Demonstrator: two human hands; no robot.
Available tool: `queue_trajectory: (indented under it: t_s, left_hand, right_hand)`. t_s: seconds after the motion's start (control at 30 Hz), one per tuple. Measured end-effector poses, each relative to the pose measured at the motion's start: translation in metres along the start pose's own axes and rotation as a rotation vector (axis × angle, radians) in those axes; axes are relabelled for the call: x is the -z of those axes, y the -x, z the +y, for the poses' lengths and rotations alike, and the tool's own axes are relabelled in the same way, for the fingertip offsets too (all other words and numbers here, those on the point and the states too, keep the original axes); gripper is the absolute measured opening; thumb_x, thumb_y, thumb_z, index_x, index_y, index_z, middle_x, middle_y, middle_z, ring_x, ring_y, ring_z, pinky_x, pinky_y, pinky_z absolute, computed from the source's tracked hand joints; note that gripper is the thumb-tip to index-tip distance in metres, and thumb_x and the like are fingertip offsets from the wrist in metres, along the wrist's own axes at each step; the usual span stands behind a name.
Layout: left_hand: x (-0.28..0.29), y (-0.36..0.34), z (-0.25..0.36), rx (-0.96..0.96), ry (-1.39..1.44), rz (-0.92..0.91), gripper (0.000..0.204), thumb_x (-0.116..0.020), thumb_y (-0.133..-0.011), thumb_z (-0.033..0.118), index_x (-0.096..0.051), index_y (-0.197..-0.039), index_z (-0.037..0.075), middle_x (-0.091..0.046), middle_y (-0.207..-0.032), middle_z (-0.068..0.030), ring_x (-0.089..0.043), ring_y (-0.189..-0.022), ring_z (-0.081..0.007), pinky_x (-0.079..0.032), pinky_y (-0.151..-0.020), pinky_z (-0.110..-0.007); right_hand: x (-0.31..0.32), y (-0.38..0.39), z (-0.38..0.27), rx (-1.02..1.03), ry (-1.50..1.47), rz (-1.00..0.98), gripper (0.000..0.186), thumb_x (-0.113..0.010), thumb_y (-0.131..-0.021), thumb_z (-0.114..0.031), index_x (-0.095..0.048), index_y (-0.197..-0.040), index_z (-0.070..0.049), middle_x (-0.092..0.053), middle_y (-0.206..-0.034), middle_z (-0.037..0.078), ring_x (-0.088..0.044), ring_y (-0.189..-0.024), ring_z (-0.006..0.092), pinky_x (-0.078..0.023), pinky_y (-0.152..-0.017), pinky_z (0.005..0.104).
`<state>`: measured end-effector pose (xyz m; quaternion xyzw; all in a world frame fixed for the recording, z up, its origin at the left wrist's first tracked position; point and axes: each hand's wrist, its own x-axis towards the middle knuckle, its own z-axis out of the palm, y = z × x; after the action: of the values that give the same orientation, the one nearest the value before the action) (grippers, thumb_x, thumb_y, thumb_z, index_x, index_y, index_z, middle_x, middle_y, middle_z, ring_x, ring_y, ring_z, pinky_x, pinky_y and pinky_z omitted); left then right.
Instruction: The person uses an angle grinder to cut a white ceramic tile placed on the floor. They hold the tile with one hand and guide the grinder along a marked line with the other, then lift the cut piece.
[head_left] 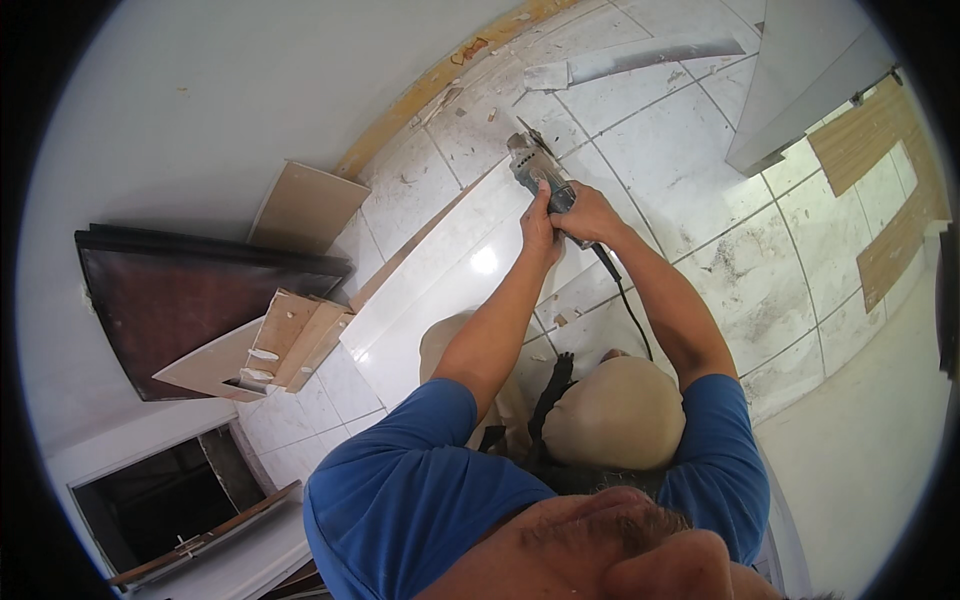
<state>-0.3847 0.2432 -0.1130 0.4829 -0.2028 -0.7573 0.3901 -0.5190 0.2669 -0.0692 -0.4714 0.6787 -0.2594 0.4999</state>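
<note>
Both of my hands are closed around the body of an angle grinder (530, 166), which is dark with a dusty grey head. Its thin disc (533, 135) stands edge-on at the far end. My left hand (541, 228) grips the left side of the body, thumb along the top. From the right, my right hand (592, 214) wraps the rear part. A black cord (630, 306) runs back from the tool toward my right knee. Under my left forearm lies a long, glossy white panel (425, 297), and the grinder's head is over its far end.
White floor tiles (645, 150) carry dust and chips. A dark red panel with black edges (190, 310), a beige board (305, 208) and wooden pieces (300, 338) lean at left. A long strip (650, 58) lies ahead; a grey panel (805, 90) and wood-look boards (885, 150) are at right.
</note>
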Motion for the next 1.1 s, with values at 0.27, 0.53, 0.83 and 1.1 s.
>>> queue_trajectory:
  t_s: [0.27, 0.53, 0.83, 1.1]
  left_hand:
    - [0.000, 0.003, -0.003, 0.005, 0.005, -0.015, 0.051, -0.071, -0.098, 0.049, -0.066, -0.119, 0.004, -0.070, -0.106, -0.0067, -0.066, -0.096, -0.0198, -0.052, -0.089, -0.037]
    - [0.001, 0.005, -0.007, 0.006, 0.009, -0.023, 0.053, -0.072, -0.097, 0.050, -0.066, -0.120, 0.003, -0.070, -0.106, -0.0065, -0.066, -0.096, -0.0195, -0.052, -0.090, -0.036]
    - [0.000, 0.007, -0.009, 0.002, 0.030, -0.022, 0.053, -0.073, -0.096, 0.050, -0.066, -0.121, 0.004, -0.071, -0.107, -0.0064, -0.067, -0.096, -0.0185, -0.052, -0.090, -0.035]
    - [0.000, 0.005, -0.009, 0.010, 0.021, -0.009, 0.050, -0.072, -0.097, 0.050, -0.066, -0.118, 0.005, -0.071, -0.104, -0.0062, -0.066, -0.093, -0.0192, -0.053, -0.086, -0.036]
  right_hand:
    - [0.000, 0.002, 0.003, -0.002, 0.008, 0.009, 0.064, -0.081, -0.067, -0.034, -0.067, -0.118, 0.002, -0.074, -0.107, 0.023, -0.073, -0.100, 0.0353, -0.056, -0.091, 0.0388]
    - [0.001, 0.006, 0.004, -0.020, 0.026, 0.017, 0.064, -0.081, -0.067, -0.034, -0.066, -0.117, 0.003, -0.074, -0.107, 0.024, -0.073, -0.099, 0.0357, -0.057, -0.091, 0.0390]
    - [0.001, 0.008, 0.006, -0.023, 0.016, 0.012, 0.065, -0.081, -0.067, -0.034, -0.066, -0.118, 0.004, -0.074, -0.106, 0.024, -0.073, -0.099, 0.0353, -0.057, -0.091, 0.0389]
    - [-0.001, 0.005, 0.007, -0.015, 0.021, 0.017, 0.064, -0.081, -0.067, -0.034, -0.066, -0.117, 0.003, -0.074, -0.106, 0.023, -0.073, -0.098, 0.0345, -0.057, -0.090, 0.0384]
